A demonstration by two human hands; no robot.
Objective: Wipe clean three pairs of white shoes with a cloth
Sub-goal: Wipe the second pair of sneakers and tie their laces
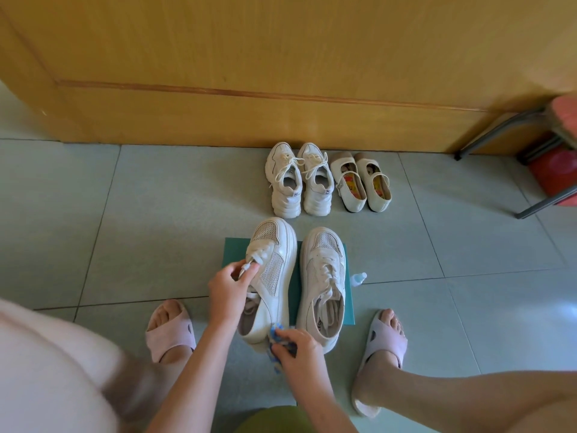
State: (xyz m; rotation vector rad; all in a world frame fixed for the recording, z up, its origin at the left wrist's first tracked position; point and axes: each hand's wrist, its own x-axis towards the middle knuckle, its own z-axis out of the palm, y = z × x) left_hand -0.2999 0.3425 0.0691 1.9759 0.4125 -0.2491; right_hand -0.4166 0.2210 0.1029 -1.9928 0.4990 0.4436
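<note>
Over the mat (234,249), the left hand (229,289) pinches one shoe (271,276) by its laces, evidently tilting its heel toward the right hand (299,346), which clutches the bunched cloth (274,334) against it; its mate (324,276) lies alongside, while sneakers (285,182) and strap shoes (351,203) wait beyond the mat.

The tilted shoe (271,276) has smooth, faintly glossy leather-like sides and perforated mesh panels (the toe as well). The cloth (274,337) is soft, crumpled fabric. The floor tiles (156,214) are smooth with a dull sheen, the green mat (234,248) is matt, and the door panel (249,57) is satin wood grain.
</note>
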